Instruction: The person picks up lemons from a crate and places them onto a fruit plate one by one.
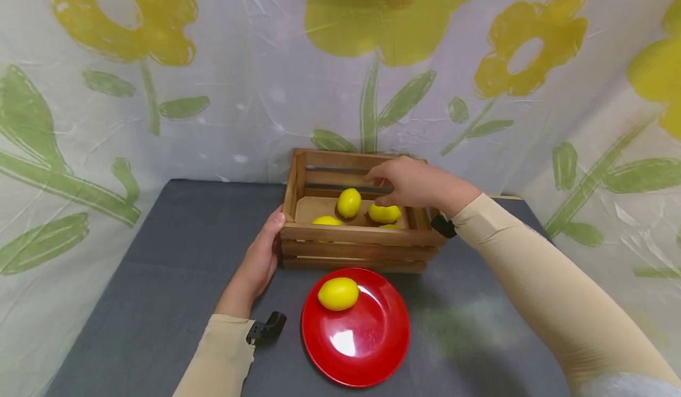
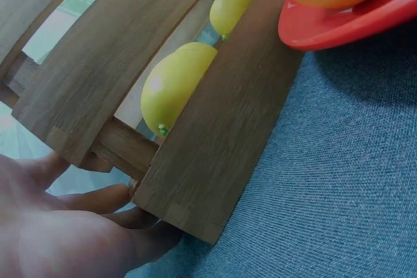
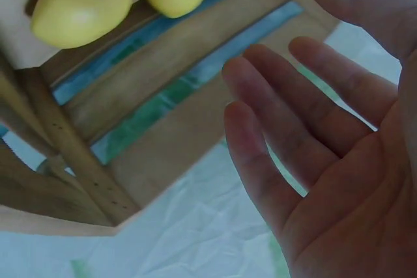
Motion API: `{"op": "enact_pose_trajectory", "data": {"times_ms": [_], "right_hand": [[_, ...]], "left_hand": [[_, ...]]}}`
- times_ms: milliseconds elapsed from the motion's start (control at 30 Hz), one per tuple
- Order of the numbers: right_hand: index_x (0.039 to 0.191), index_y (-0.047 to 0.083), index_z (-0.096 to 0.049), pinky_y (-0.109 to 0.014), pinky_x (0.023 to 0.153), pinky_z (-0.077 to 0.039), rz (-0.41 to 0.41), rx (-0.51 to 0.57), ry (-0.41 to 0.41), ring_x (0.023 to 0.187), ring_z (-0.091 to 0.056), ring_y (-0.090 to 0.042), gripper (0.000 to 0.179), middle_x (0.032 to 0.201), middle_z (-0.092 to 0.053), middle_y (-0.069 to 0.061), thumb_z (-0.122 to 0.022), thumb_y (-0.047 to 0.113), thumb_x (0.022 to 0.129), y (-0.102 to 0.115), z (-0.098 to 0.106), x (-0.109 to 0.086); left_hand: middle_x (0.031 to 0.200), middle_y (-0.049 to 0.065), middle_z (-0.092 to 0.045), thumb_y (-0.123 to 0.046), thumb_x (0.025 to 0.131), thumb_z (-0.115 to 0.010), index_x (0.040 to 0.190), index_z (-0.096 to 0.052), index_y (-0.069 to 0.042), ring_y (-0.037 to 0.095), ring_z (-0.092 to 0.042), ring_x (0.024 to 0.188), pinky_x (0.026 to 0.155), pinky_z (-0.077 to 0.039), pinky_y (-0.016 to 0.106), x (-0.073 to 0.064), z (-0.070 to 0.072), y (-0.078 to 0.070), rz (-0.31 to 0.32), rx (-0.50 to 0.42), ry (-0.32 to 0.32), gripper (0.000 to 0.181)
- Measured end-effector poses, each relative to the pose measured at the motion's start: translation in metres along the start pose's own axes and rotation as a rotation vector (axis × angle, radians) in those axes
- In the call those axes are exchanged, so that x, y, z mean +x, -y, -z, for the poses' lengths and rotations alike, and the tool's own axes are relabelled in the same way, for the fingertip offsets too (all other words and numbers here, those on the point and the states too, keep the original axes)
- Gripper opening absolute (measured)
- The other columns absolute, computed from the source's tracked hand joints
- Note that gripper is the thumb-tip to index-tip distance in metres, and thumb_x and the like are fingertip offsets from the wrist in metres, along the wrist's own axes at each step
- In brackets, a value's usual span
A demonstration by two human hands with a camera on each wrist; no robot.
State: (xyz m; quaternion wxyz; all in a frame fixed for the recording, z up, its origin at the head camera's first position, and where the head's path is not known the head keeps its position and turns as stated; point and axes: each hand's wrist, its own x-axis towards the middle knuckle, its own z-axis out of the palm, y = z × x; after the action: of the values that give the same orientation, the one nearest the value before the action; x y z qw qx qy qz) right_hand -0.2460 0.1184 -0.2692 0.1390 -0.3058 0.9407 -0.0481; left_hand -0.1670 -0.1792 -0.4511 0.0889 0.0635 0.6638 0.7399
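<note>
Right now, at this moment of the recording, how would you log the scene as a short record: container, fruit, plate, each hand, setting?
Container: slatted wooden crate on a dark table
Fruit inside: lemons, at least four visible
Plate: red plate, on the near side of the crate, bearing one lemon
Left hand: grips the crate's near left corner
Right hand: above the crate's right part, holding nothing
Backdrop: pale cloth with yellow flowers
</note>
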Motion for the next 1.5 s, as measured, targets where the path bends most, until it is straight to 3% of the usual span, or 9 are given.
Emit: {"op": "enact_pose_trajectory", "data": {"times_ms": [167, 433, 800, 1200, 1500], "right_hand": [[0.152, 0.014, -0.062, -0.051, 0.107, -0.055, -0.069, -0.041, 0.068, 0.128, -0.067, -0.027, 0.059, 0.144, -0.070, -0.007, -0.079, 0.033, 0.099, -0.012, -0.006, 0.016], [0.154, 0.007, -0.059, -0.050, 0.109, -0.055, -0.104, -0.038, 0.190, 0.131, -0.066, -0.030, 0.061, 0.146, -0.068, -0.013, -0.077, 0.029, 0.101, -0.023, -0.011, 0.031], [0.154, 0.007, -0.059, -0.049, 0.110, -0.055, -0.134, -0.044, 0.239, 0.135, -0.064, -0.031, 0.059, 0.150, -0.065, -0.014, -0.075, 0.028, 0.101, -0.028, -0.021, 0.046], [0.150, 0.009, -0.063, -0.049, 0.114, -0.053, -0.195, -0.078, 0.275, 0.137, -0.063, -0.030, 0.057, 0.153, -0.064, -0.013, -0.076, 0.029, 0.099, -0.027, -0.037, 0.062], [0.149, 0.008, -0.064, -0.048, 0.114, -0.053, -0.228, -0.086, 0.298, 0.132, -0.064, -0.028, 0.056, 0.150, -0.066, -0.012, -0.076, 0.030, 0.098, -0.032, -0.043, 0.066]], "left_hand": [[0.182, 0.011, -0.009, -0.054, 0.108, -0.033, 0.175, -0.014, -0.019, 0.034, -0.011, 0.165, 0.132, 0.001, 0.069, -0.001, -0.001, -0.001, 0.004, 0.011, -0.001, 0.078], [0.183, 0.009, -0.006, -0.054, 0.108, -0.034, 0.175, -0.012, -0.019, 0.035, -0.008, 0.166, 0.131, 0.003, 0.072, -0.001, 0.001, -0.002, 0.002, 0.027, 0.003, 0.079], [0.181, 0.013, -0.009, -0.051, 0.107, -0.035, 0.175, -0.015, -0.017, 0.037, -0.011, 0.165, 0.131, 0.000, 0.071, -0.003, 0.000, -0.002, 0.011, 0.015, -0.007, 0.078], [0.182, 0.010, -0.008, -0.055, 0.106, -0.038, 0.175, -0.016, -0.023, 0.036, -0.009, 0.165, 0.130, 0.003, 0.074, -0.001, 0.005, 0.003, 0.028, 0.015, -0.015, 0.079], [0.181, 0.009, -0.010, -0.053, 0.105, -0.039, 0.175, -0.016, -0.023, 0.034, -0.012, 0.164, 0.131, 0.000, 0.072, 0.000, 0.004, 0.002, 0.022, -0.005, -0.006, 0.079]]}}
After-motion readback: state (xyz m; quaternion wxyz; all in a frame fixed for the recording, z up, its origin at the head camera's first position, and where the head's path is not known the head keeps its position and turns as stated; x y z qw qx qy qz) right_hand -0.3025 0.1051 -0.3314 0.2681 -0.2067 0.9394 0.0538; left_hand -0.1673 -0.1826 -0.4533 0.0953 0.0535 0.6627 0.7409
